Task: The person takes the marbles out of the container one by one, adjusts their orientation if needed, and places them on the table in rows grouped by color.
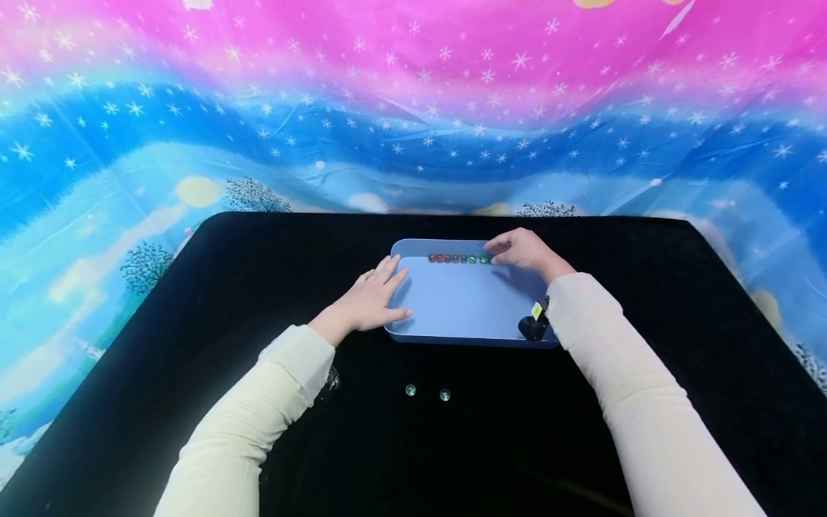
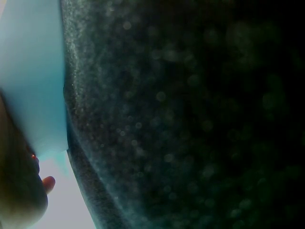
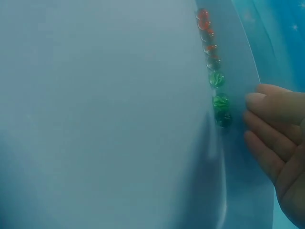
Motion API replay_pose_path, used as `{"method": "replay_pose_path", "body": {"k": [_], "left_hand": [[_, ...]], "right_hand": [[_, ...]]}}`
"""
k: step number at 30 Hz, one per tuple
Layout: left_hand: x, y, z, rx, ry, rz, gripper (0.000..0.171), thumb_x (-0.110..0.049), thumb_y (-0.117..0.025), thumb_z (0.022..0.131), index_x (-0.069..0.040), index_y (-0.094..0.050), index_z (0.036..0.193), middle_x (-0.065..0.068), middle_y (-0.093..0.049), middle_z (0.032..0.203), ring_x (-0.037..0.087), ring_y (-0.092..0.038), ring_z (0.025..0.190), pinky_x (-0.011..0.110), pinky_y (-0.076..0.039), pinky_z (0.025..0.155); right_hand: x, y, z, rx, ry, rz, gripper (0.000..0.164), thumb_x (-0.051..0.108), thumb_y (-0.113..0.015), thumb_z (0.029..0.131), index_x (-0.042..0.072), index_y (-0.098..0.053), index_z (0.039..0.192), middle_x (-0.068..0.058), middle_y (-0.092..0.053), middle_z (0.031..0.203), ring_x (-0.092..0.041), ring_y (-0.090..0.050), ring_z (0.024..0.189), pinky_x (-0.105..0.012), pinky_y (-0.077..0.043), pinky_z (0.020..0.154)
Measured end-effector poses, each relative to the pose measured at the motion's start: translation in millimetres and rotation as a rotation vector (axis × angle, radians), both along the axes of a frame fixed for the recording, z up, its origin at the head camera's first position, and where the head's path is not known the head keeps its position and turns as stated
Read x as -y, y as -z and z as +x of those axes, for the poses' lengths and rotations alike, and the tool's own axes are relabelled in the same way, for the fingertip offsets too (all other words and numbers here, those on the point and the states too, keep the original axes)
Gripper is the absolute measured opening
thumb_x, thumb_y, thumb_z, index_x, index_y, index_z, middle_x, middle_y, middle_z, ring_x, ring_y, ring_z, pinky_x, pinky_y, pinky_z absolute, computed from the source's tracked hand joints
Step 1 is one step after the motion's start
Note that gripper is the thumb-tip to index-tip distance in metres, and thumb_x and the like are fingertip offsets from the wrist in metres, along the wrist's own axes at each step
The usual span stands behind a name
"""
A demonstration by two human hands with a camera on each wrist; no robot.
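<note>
A light blue tray (image 1: pixel 472 301) lies on the black table. Along its far wall runs a row of several glass marbles (image 3: pixel 217 79), orange-red at the left end and green at the right. A small gap parts the last two green marbles (image 3: pixel 221 102) from the others. My right hand (image 1: pixel 522 251) is at the far rim by those green ones, fingers bent loosely with nothing seen between them. With fingers spread, my left hand (image 1: pixel 367 298) rests on the tray's left side; only part of that hand (image 2: pixel 21 176) shows in the left wrist view.
Two clear-green marbles (image 1: pixel 410 390) lie apart on the black tablecloth (image 1: pixel 491 445) in front of the tray. Small shiny glass pieces (image 1: pixel 332 378) show beside the left sleeve. Behind the table hangs a pink and blue snowflake cloth (image 1: pixel 413 108).
</note>
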State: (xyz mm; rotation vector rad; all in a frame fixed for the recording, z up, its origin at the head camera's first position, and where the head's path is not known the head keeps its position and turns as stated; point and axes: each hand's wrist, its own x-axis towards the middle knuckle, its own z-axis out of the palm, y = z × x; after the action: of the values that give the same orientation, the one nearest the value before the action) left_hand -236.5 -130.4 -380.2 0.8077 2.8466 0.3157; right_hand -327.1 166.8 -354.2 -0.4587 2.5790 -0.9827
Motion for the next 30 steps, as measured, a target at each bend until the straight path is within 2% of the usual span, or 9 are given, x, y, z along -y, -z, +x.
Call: {"method": "replay_pose_path", "body": {"k": [10,18,30], "left_hand": [[-0.6,1.2,1.7,-0.013,0.000,-0.007,0.077,-0.054,-0.042,0.083,-0.010,-0.013,0.139,0.009,0.005,0.144,0.022,0.007,0.129,0.041,-0.008,0.101],[0.4,2.0,0.7,-0.004,0.002,0.003,0.077,-0.054,-0.042,0.083,-0.010,-0.013,0.139,0.008,0.006,0.144,0.020,0.010,0.129,0.041,-0.007,0.101],[0.3,1.7,-0.5,-0.011,-0.003,-0.006,0.077,-0.054,-0.042,0.083,-0.011,-0.012,0.140,0.007,0.005,0.144,0.018,0.011,0.129,0.039,-0.006,0.101]], "right_hand": [[2.6,1.2,2.1,-0.042,-0.043,0.080,0.034,0.004,-0.057,0.082,0.001,-0.055,0.115,-0.015,-0.053,0.115,-0.028,-0.048,0.107,-0.039,-0.039,0.084],[4.3,0.3,2.5,-0.085,-0.061,0.179,0.031,0.006,-0.056,0.082,0.003,-0.058,0.112,-0.014,-0.055,0.113,-0.028,-0.050,0.103,-0.039,-0.040,0.082],[4.8,-0.8,2.5,-0.100,-0.064,0.224,0.030,0.006,-0.056,0.082,0.005,-0.059,0.112,-0.013,-0.054,0.115,-0.026,-0.053,0.095,-0.037,-0.043,0.074]]}}
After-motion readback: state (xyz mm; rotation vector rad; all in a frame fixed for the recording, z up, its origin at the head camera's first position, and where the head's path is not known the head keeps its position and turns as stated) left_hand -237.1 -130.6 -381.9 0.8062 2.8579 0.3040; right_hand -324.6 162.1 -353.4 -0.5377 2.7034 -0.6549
